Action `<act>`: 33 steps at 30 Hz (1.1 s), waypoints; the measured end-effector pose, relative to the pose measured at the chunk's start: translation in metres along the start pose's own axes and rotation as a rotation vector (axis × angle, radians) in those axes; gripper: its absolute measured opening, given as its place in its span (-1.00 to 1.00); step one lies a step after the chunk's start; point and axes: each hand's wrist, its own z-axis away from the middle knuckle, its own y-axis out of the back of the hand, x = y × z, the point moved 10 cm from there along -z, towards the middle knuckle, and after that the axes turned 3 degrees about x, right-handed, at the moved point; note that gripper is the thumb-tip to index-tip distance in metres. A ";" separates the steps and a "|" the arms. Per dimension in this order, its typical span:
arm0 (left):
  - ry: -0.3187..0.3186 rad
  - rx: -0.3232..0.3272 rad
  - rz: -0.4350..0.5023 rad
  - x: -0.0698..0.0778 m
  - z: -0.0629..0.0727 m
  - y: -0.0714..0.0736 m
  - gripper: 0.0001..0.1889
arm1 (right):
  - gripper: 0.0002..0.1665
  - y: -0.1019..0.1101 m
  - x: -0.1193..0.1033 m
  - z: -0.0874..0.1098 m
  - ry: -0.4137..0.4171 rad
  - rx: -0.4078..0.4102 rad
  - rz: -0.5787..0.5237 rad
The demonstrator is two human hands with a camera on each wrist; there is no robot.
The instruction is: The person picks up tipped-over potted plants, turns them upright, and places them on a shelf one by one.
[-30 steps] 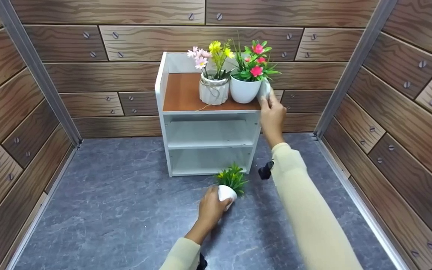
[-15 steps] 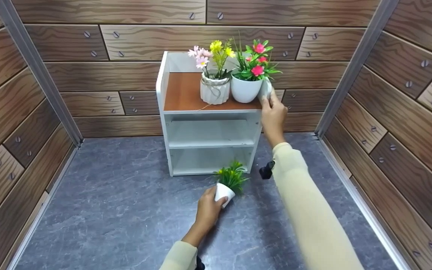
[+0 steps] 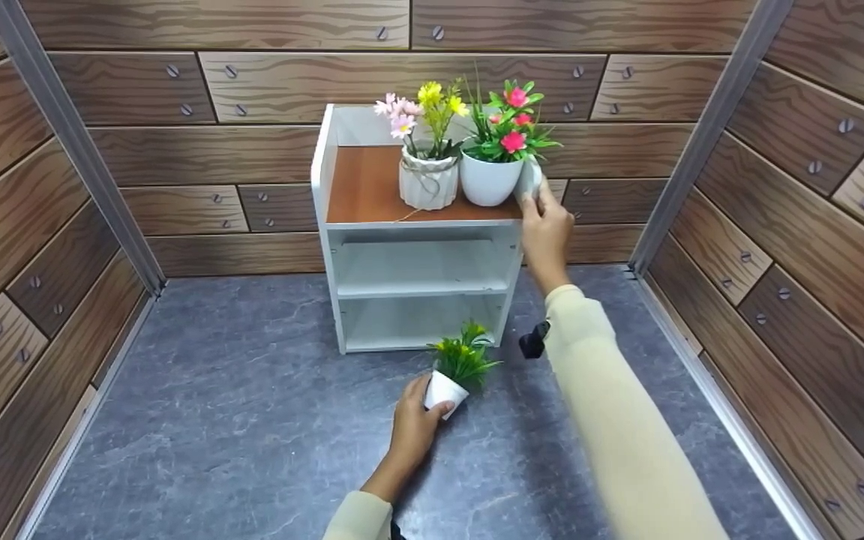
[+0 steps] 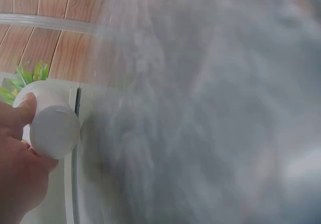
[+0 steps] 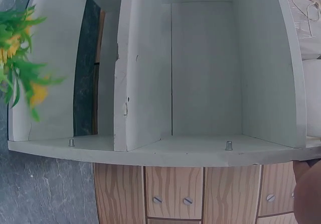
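My left hand (image 3: pixel 413 427) grips a small white pot (image 3: pixel 444 391) with a leafy green plant (image 3: pixel 463 360) and small yellow flowers. Tilted to the right, the pot is in front of the lowest compartment of a white shelf unit (image 3: pixel 421 291). Its round base (image 4: pixel 56 132) faces the left wrist camera, with the thumb along its side. My right hand (image 3: pixel 548 232) holds the top of the unit's right side panel (image 3: pixel 529 178). In the right wrist view only part of that hand (image 5: pixel 308 194) shows at the edge.
On the unit's brown top (image 3: pixel 361 180) stand a ribbed white pot (image 3: pixel 428 184) with pink and yellow flowers and a smooth white pot (image 3: pixel 490 182) with red flowers. Wood-patterned walls (image 3: pixel 372 86) surround a grey marbled floor (image 3: pixel 214 405).
My left hand and the small potted plant have shifted slightly left, and the pot leans a little differently. My right hand keeps its place on the side panel.
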 end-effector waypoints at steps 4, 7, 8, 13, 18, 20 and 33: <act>0.029 -0.050 0.048 -0.006 0.000 0.001 -0.31 | -0.47 0.001 0.000 0.000 -0.004 -0.001 -0.001; 0.046 -0.081 0.068 -0.010 0.001 0.003 -0.28 | -0.47 0.001 0.002 0.000 -0.013 -0.008 -0.015; 0.049 -0.091 0.072 -0.012 0.001 0.003 -0.27 | -0.47 0.001 0.002 0.000 -0.014 -0.009 -0.017; 0.084 -0.142 0.079 -0.017 0.003 0.005 -0.25 | -0.47 0.001 0.004 0.000 -0.018 -0.011 -0.026; 0.119 -0.170 0.034 -0.020 0.004 0.010 -0.23 | -0.48 0.003 0.004 0.000 -0.017 -0.005 -0.016; 0.129 -0.175 0.018 -0.021 0.004 0.012 -0.22 | -0.48 0.004 0.004 0.000 -0.016 0.005 0.001; 0.145 -0.116 0.093 -0.032 0.002 0.015 -0.22 | -0.47 0.000 0.000 0.000 -0.001 0.000 0.003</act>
